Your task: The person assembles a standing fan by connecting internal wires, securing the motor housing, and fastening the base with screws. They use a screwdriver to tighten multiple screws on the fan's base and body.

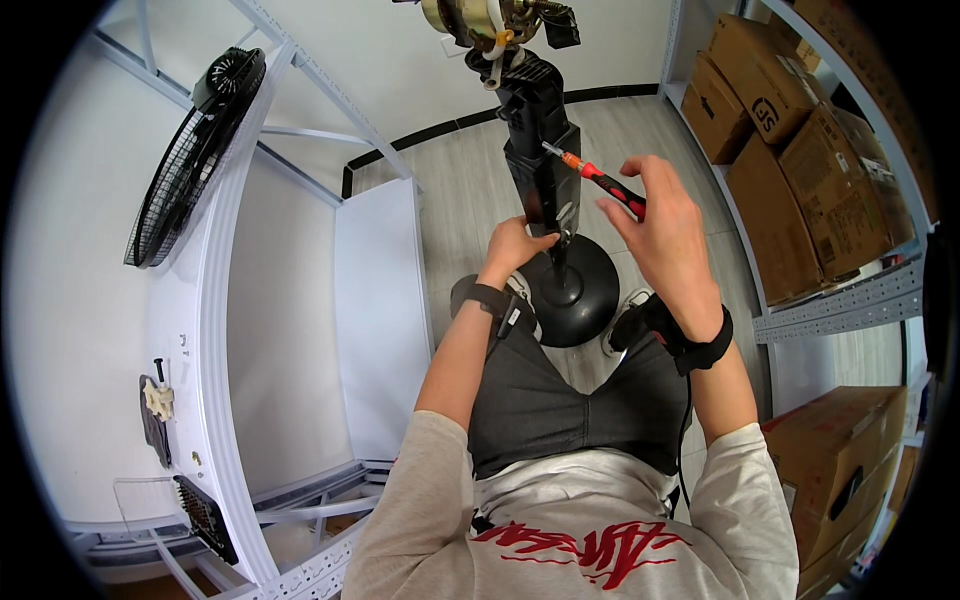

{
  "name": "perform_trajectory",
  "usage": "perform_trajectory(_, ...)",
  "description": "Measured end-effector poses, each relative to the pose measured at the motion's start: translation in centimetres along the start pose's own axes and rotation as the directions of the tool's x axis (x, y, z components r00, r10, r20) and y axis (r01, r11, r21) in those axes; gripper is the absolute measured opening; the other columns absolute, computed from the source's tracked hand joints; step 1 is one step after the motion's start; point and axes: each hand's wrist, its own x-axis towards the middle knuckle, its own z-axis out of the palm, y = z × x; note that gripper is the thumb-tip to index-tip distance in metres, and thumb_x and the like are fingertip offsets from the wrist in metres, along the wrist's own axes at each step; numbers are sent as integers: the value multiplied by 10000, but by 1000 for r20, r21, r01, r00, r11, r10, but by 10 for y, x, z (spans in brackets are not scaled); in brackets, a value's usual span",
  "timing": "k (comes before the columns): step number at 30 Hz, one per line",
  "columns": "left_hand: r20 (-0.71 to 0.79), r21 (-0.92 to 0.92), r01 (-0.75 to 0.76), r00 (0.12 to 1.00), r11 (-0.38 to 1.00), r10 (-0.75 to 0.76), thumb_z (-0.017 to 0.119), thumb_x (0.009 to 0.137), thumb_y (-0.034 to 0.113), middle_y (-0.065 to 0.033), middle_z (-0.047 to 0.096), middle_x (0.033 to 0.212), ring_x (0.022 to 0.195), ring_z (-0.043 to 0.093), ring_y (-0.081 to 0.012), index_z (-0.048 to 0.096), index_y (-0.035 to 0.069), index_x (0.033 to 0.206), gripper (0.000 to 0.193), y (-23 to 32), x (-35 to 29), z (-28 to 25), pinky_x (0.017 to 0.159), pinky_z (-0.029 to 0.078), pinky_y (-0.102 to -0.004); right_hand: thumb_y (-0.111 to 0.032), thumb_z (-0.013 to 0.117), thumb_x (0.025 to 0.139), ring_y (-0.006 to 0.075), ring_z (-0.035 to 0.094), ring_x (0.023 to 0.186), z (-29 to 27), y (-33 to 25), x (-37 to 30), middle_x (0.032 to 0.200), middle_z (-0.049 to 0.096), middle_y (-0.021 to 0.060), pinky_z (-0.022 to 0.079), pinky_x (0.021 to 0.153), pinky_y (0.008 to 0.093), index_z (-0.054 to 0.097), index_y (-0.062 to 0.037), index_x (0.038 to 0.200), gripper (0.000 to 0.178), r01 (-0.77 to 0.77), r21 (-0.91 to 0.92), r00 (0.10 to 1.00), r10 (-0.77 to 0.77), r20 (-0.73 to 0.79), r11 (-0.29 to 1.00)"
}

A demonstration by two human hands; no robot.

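A black stand fan's column [540, 150] rises from its round black base [585, 300] between my feet. At its top is an exposed motor [465, 20] with wires. My left hand [515, 248] grips the lower part of the column, its thumb against the column's near side. A red and black screwdriver [612, 185] points leftward at the column, its metal tip close to the column's upper part. My right hand [665, 220] curves around the screwdriver's handle end, thumb and forefinger spread apart. Whether the tip sits in a screw is too small to tell.
On the white shelf [215, 300] at left lie a black fan grille [190, 150], small loose parts and a black panel [205, 520]. Cardboard boxes [810, 190] fill the metal rack at right. Another large box [835, 460] stands nearer on that side.
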Motion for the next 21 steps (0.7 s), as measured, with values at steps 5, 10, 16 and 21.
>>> perform_trajectory(5, -10, -3, -15, 1000, 1000, 15, 827, 704, 455, -231, 724, 994, 968, 702, -361, 717, -14, 1085, 614, -1, 1, 0, 855, 543, -414, -171, 741, 884, 358, 655, 741, -2, 10, 1, 904, 639, 157, 524, 621, 425, 608, 1, 970, 233, 62, -142, 994, -47, 102, 988)
perform_trajectory(10, 6, 10, 0, 1000, 1000, 0, 829, 702, 456, -235, 721, 1007, 975, 700, -360, 718, -7, 1090, 614, -1, 2, 0, 859, 542, -417, -205, 720, 906, 364, 636, 703, 1, 11, 1, 891, 637, 152, 512, 610, 430, 626, 2, 937, 229, 75, -27, 997, -74, 28, 997)
perform_trajectory(16, -20, 27, -6, 1000, 1000, 6, 831, 702, 458, -233, 720, 1022, 987, 697, -359, 715, -11, 1098, 624, -6, 3, 2, 862, 542, -416, -183, 746, 879, 354, 647, 691, 1, 9, 2, 916, 645, 152, 526, 628, 419, 625, -7, 1017, 254, 56, -144, 993, -40, 114, 988)
perform_trajectory(21, 29, 2, 6, 1000, 1000, -7, 825, 705, 464, -233, 719, 1027, 996, 695, -360, 712, -15, 1101, 632, 3, -1, -3, 864, 540, -414, -170, 746, 876, 368, 629, 695, 3, 9, 0, 893, 638, 152, 504, 607, 436, 600, -10, 1010, 255, 105, -13, 994, -106, -26, 994)
